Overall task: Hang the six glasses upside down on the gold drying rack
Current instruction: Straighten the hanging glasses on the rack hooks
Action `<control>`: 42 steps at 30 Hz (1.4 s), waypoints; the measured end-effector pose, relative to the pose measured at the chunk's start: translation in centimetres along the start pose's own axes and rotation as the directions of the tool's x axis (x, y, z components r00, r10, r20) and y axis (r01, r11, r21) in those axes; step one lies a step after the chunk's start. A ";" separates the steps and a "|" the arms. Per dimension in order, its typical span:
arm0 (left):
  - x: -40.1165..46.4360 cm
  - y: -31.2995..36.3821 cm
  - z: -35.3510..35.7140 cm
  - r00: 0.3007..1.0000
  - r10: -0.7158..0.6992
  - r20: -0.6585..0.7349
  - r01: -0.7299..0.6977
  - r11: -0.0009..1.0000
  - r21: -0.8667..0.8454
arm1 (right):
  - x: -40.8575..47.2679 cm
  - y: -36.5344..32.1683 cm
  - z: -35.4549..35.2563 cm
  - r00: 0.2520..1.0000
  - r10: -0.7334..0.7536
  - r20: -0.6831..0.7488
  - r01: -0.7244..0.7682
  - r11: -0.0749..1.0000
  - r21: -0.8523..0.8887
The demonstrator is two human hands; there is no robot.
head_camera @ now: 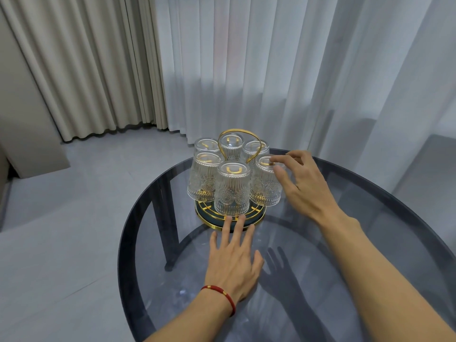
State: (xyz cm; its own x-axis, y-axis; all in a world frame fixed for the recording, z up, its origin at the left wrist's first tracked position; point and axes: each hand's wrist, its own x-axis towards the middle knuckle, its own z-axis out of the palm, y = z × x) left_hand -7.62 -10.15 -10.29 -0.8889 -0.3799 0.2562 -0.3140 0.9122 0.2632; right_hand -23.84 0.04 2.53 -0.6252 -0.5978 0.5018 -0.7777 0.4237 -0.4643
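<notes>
The gold drying rack (254,218) stands on the round dark glass table (370,218), with a looped gold handle (239,132) on top. Several ribbed clear glasses hang on it upside down; the nearest glass (230,191) faces me, and a front-right glass (265,186) sits beside it. My right hand (298,183) is at the upturned base of the front-right glass, thumb and forefinger touching it loosely. My left hand (233,262) lies flat on the table, fingers spread, with its fingertips on the rack's round base.
The table's dark metal legs (170,230) show through the glass. Sheer white curtains (296,70) hang close behind the rack, and beige drapes (86,70) hang at the left. Grey floor lies to the left of the table.
</notes>
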 end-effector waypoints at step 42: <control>0.4 0.2 0.6 0.993 -0.017 -0.113 0.016 1.000 -0.010 | 10.6 -0.6 -1.1 0.933 0.096 0.347 -0.119 0.992 0.046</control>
State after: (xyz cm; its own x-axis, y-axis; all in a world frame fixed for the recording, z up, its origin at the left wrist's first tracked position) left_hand -8.19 -10.03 -10.67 -0.8400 -0.4099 0.3554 -0.3246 0.9046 0.2761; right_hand -30.10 -5.81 8.94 -0.6356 -0.7529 0.1706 -0.6937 0.4601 -0.5541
